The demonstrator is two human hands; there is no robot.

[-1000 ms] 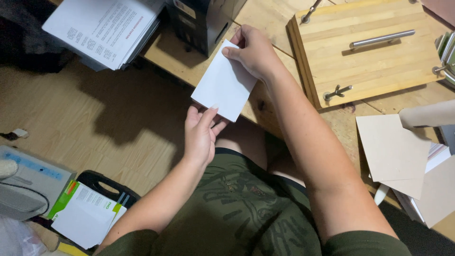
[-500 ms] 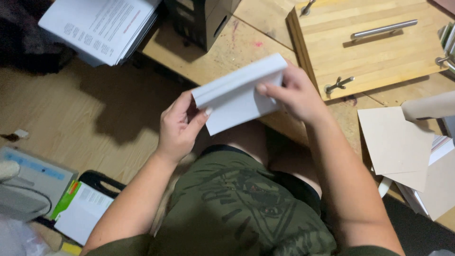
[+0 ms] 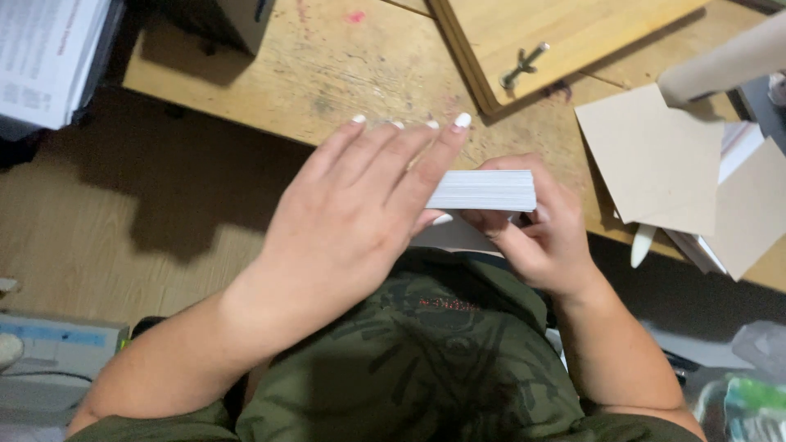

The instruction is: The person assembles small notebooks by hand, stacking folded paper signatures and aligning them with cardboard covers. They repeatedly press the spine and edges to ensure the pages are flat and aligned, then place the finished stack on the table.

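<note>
A stack of white paper [image 3: 483,190] was held edge-on in front of the body, just above the near edge of the wooden table [image 3: 327,65]. The left hand [image 3: 352,217] was laid flat over the stack's left part, its fingers [image 3: 409,155] stretched out and close together — pressing rather than gripping. The right hand [image 3: 548,237] was curled around the right end, the thumb under the stack and the fingers folded behind it, so the stack was pinched there.

The stack was judged to be light but stiff along its edge, because the sheets were packed together; the smooth sheets would slide over one another if the grip slackened. It was best taken by both short ends, with pressure kept on the faces.

Half a second before, the paper had been seen more from its face, tilted, and held by a hand at each end; now only its thin edge was shown and the left palm was spread over it. The view had also come closer — a brown card sheet [image 3: 655,155] and a wooden board [image 3: 524,24] with a bolt [image 3: 522,65] were seen nearer at the right.
</note>
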